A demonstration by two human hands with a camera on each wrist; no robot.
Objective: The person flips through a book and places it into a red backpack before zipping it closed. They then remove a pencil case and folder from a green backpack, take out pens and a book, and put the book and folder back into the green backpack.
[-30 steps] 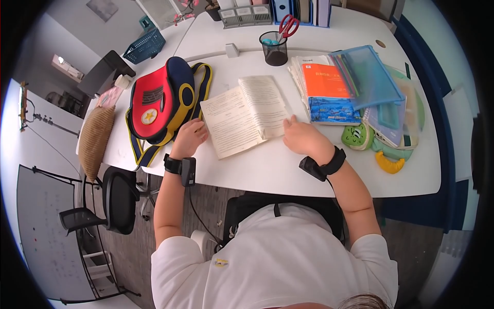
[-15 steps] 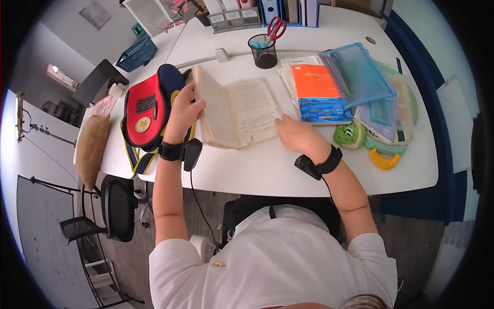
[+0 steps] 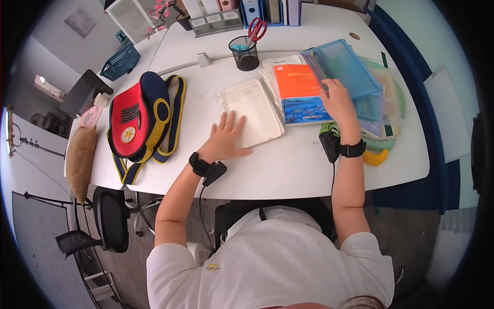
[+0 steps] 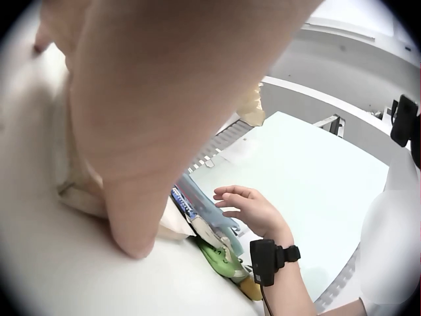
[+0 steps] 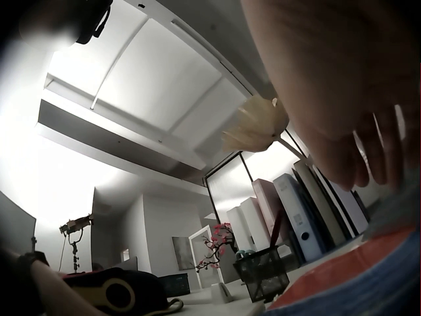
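In the head view a worn, thin book (image 3: pixel 257 116) lies closed on the table, with a mostly blank page or cover facing up. My left hand (image 3: pixel 225 138) rests on its lower left part, fingers spread. Above the orange-and-blue book (image 3: pixel 298 87) and the edge of the translucent blue zip pouch (image 3: pixel 342 67) is my right hand (image 3: pixel 338 100). Its fingers look loosely bent in the left wrist view, with nothing gripped between them. Pencils show through the pouch. A green plush pouch (image 3: pixel 327 129) is partly hidden behind the right wrist.
To the left sits a red and navy school bag (image 3: pixel 136 118) with its strap on the table. A mesh pen cup (image 3: pixel 246 57) holding red scissors (image 3: pixel 257 30) stands behind the book. Binders (image 3: pixel 270 13) line the back. Several notebooks (image 3: pixel 373 123) lie under the blue pouch.
The open book has been folded closed from left to right. My left hand has gone from its lifted left pages to lying flat on it. The right hand has moved right, over the pouch.
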